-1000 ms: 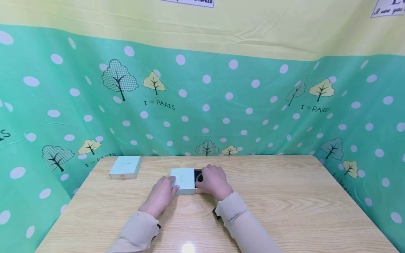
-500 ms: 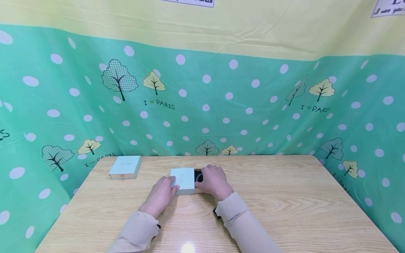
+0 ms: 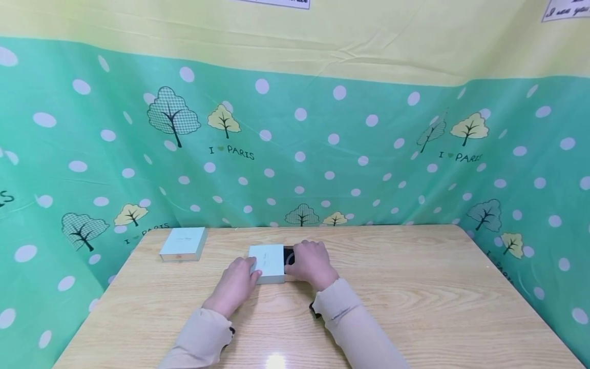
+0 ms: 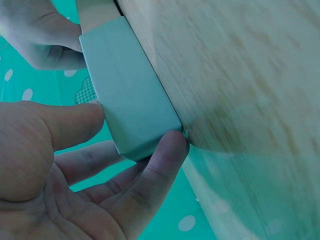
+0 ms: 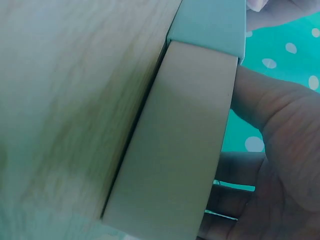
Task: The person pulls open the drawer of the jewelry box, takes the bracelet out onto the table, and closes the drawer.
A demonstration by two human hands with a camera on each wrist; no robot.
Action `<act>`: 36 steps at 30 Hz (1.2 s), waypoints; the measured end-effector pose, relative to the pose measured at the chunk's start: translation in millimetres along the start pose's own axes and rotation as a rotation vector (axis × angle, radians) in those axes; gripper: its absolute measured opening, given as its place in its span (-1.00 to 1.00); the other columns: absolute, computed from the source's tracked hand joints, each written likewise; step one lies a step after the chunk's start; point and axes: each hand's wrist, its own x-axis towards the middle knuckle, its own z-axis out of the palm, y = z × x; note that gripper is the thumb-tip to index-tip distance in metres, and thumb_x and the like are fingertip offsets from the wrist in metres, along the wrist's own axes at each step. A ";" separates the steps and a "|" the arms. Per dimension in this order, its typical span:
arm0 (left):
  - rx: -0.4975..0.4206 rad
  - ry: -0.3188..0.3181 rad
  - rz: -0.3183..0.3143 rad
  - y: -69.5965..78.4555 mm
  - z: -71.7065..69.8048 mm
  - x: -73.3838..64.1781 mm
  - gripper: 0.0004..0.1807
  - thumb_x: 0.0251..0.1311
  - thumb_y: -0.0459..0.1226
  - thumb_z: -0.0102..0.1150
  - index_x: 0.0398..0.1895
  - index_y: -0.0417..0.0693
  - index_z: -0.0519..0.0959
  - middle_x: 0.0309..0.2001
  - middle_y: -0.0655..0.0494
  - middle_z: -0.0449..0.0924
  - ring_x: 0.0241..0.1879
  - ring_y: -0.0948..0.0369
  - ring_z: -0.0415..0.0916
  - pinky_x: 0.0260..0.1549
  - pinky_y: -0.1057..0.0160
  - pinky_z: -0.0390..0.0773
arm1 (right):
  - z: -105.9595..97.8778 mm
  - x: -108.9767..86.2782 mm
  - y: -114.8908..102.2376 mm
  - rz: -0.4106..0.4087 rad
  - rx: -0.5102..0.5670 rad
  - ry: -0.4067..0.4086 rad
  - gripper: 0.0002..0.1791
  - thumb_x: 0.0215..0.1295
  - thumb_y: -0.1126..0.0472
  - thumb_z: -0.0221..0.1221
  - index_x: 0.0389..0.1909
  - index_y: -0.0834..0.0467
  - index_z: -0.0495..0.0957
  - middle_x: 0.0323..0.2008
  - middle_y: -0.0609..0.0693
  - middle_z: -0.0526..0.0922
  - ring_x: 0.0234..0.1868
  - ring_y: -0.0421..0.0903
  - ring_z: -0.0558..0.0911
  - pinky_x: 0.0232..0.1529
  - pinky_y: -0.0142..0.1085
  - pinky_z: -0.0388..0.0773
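Your left hand (image 3: 234,287) and right hand (image 3: 313,264) have barely moved over the last second, one gripping the pale blue cover (image 3: 271,262), the other the drawer (image 5: 170,135) jutting from its right side, just below the middle of the head view, so the box seems to be pausing partly open. Your right hand hides most of the black lining (image 3: 288,255), leaving the pale curve on it hard to identify, while the drawer masks your right fingertips in the right wrist view.
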 end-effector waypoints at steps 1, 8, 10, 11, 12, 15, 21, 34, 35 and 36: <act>-0.001 0.002 0.002 -0.2 0.0 -0.1 -0.53 0.31 -0.28 0.12 0.19 -0.41 0.42 -0.02 -0.29 0.49 -0.01 -0.10 0.50 -0.04 -0.03 0.54 | 0.4 0.2 -0.3 -0.002 -0.001 -0.001 -0.63 0.00 -0.15 0.32 -0.49 0.09 0.56 -0.46 -0.07 0.52 -0.44 -0.10 0.42 -0.11 -0.09 0.42; -0.007 0.001 0.001 0.5 -1.1 -0.5 -0.53 0.31 -0.28 0.12 0.19 -0.42 0.41 0.02 -0.33 0.47 0.05 -0.17 0.46 0.01 -0.06 0.51 | 2.7 1.2 0.6 -0.030 -0.015 0.027 -0.66 0.02 -0.13 0.30 -0.54 0.05 0.50 -0.51 -0.08 0.50 -0.46 -0.10 0.41 -0.10 -0.05 0.42; -0.009 -0.001 -0.001 0.8 -1.0 -0.3 -0.53 0.31 -0.28 0.12 0.19 -0.42 0.41 0.02 -0.34 0.47 0.06 -0.18 0.45 0.02 -0.07 0.50 | 2.9 1.3 1.3 -0.033 -0.013 0.035 -0.65 0.02 -0.14 0.30 -0.55 0.05 0.49 -0.51 -0.08 0.50 -0.47 -0.10 0.42 -0.09 -0.03 0.43; -0.008 0.000 -0.001 0.9 -1.0 -0.2 -0.52 0.31 -0.28 0.12 0.19 -0.42 0.41 0.02 -0.34 0.47 0.06 -0.18 0.45 0.03 -0.07 0.50 | 2.9 1.4 1.5 -0.037 -0.008 0.040 -0.65 0.02 -0.14 0.30 -0.55 0.05 0.50 -0.52 -0.07 0.50 -0.47 -0.09 0.41 -0.10 -0.03 0.43; -0.007 0.000 -0.001 0.9 -1.0 -0.2 -0.53 0.31 -0.28 0.12 0.19 -0.42 0.41 0.02 -0.33 0.47 0.06 -0.17 0.45 0.03 -0.07 0.50 | 2.8 1.4 1.7 -0.037 -0.005 0.044 -0.65 0.02 -0.14 0.30 -0.57 0.04 0.49 -0.52 -0.07 0.49 -0.48 -0.09 0.42 -0.11 -0.03 0.44; -0.007 -0.001 0.000 0.7 -0.7 0.0 -0.52 0.31 -0.28 0.12 0.19 -0.42 0.41 0.02 -0.33 0.47 0.06 -0.17 0.45 0.03 -0.07 0.50 | 2.2 1.4 1.9 -0.039 0.004 0.057 -0.65 0.01 -0.14 0.31 -0.56 0.05 0.51 -0.54 -0.07 0.49 -0.48 -0.09 0.42 -0.13 -0.03 0.46; -0.011 -0.004 -0.003 0.6 -0.8 -0.3 -0.53 0.31 -0.28 0.12 0.19 -0.42 0.41 0.02 -0.33 0.47 0.05 -0.16 0.46 0.02 -0.06 0.51 | 1.9 1.1 1.9 -0.045 0.009 0.073 -0.65 0.00 -0.14 0.32 -0.51 0.07 0.54 -0.53 -0.08 0.49 -0.47 -0.10 0.42 -0.18 -0.07 0.48; -0.001 0.001 0.010 -0.5 -0.8 -0.3 -0.53 0.30 -0.29 0.13 0.18 -0.43 0.42 -0.03 -0.31 0.48 -0.01 -0.12 0.49 -0.03 -0.04 0.54 | -3.7 -2.6 2.6 -0.057 0.033 0.077 -0.62 0.00 -0.12 0.32 -0.35 0.12 0.63 -0.48 -0.06 0.54 -0.46 -0.10 0.43 -0.29 -0.15 0.48; -0.001 0.000 0.009 -0.5 -0.8 -0.4 -0.53 0.30 -0.29 0.13 0.18 -0.43 0.42 -0.02 -0.31 0.48 0.00 -0.13 0.49 -0.03 -0.04 0.53 | -4.3 -2.8 2.6 -0.056 0.034 0.078 -0.61 0.00 -0.12 0.32 -0.34 0.12 0.63 -0.47 -0.06 0.54 -0.45 -0.10 0.43 -0.31 -0.15 0.48; -0.001 0.000 0.009 -0.6 -0.7 -0.3 -0.53 0.30 -0.29 0.13 0.18 -0.43 0.42 -0.02 -0.31 0.48 0.00 -0.13 0.48 -0.02 -0.04 0.53 | -4.6 -3.1 2.7 -0.055 0.037 0.079 -0.60 0.01 -0.12 0.32 -0.32 0.13 0.64 -0.46 -0.05 0.55 -0.45 -0.10 0.44 -0.31 -0.15 0.49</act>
